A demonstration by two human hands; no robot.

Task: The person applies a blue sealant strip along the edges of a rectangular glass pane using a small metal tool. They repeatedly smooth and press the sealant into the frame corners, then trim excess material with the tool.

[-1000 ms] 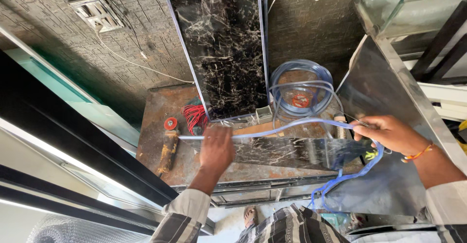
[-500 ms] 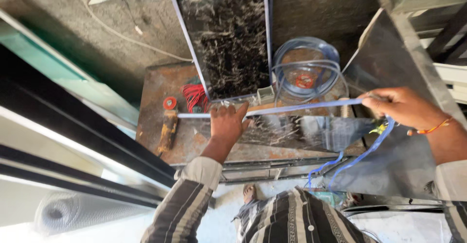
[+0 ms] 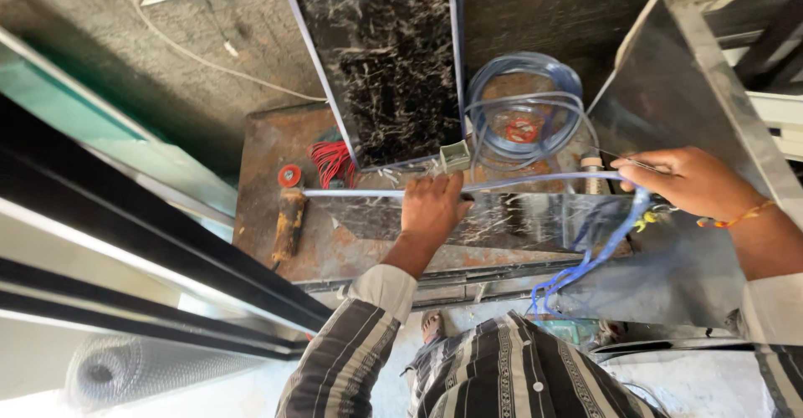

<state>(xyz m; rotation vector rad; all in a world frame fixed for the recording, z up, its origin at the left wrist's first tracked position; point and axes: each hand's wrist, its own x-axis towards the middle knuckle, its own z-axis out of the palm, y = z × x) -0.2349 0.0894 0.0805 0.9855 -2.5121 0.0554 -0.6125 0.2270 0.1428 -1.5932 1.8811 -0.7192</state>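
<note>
My left hand [image 3: 432,207] presses a clear blue tube [image 3: 535,181] down along the top edge of a glossy black marble-patterned strip [image 3: 502,221] lying on a rusty metal bench [image 3: 268,158]. My right hand [image 3: 690,181] pinches the same tube at the strip's right end, where the tube bends down and hangs in loops [image 3: 577,271]. A tall black marble-patterned panel [image 3: 381,58] stands upright behind the strip.
A coil of clear blue tubing [image 3: 523,108] lies on the bench behind my hands. A rusty-handled tool with a red disc [image 3: 288,213] and red wires [image 3: 333,160] lie at the left. A grey metal sheet [image 3: 677,83] leans at the right, dark frames [image 3: 125,251] at the left.
The view has moved closer and lower. My left hand slid slightly right along the strip, and my right hand has pulled the tube straighter along the strip's edge.
</note>
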